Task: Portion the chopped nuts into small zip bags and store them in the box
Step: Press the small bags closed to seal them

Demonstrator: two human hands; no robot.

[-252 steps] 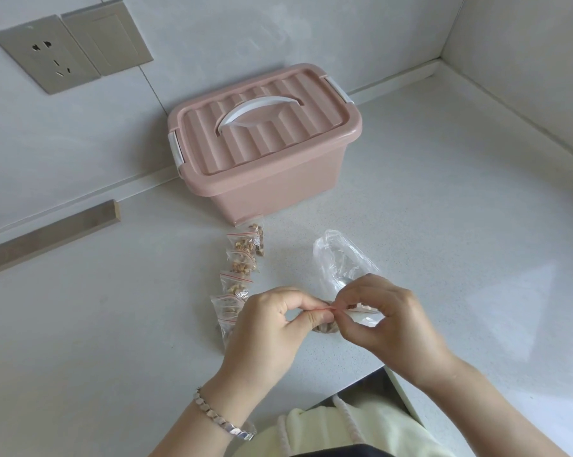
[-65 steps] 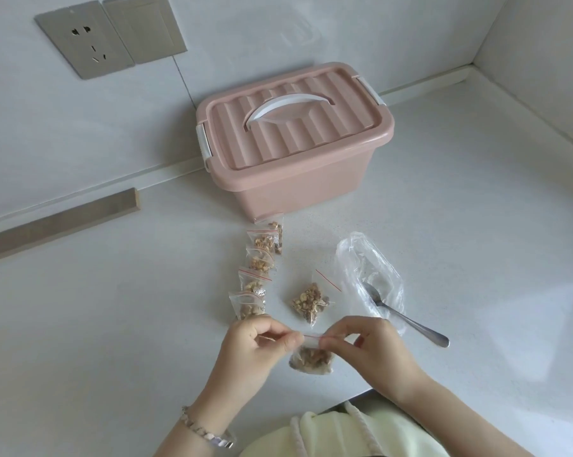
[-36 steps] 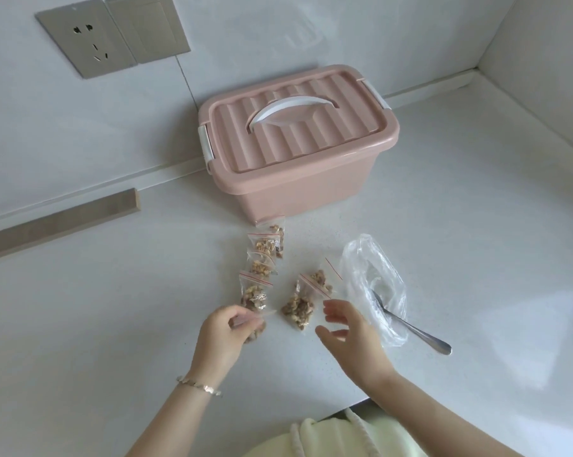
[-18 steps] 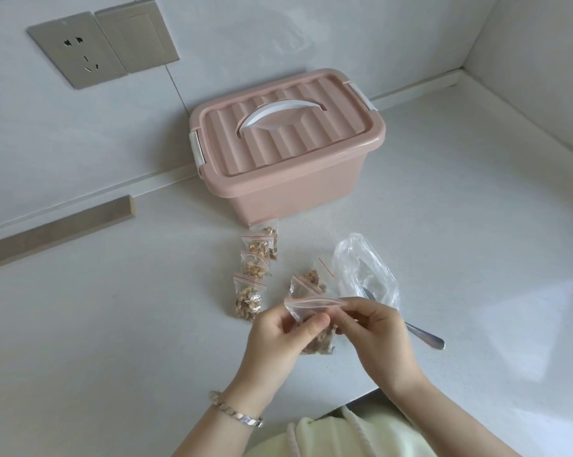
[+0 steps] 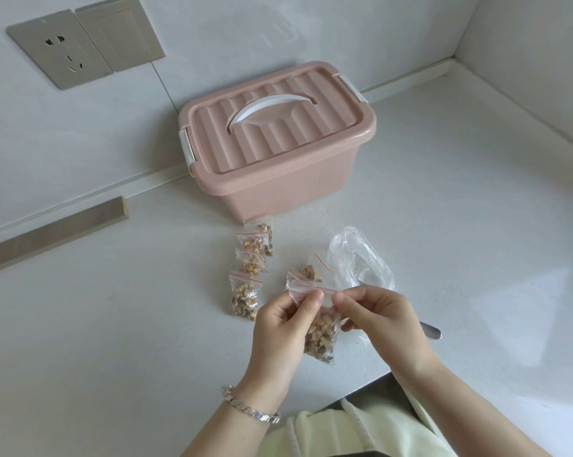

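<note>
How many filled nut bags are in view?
6 bags: four in a column before the box, top two overlapping; one beside the big clear bag; one in both hands. Overlaps may hide more.

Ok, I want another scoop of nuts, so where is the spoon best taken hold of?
By the handle end of the spoon, coming from the right. Only that end lies bare on the counter; the rest is hidden behind the right hand, which pinches a zip bag, and the crumpled clear bag, so the bowl cannot be reached cleanly.
</note>
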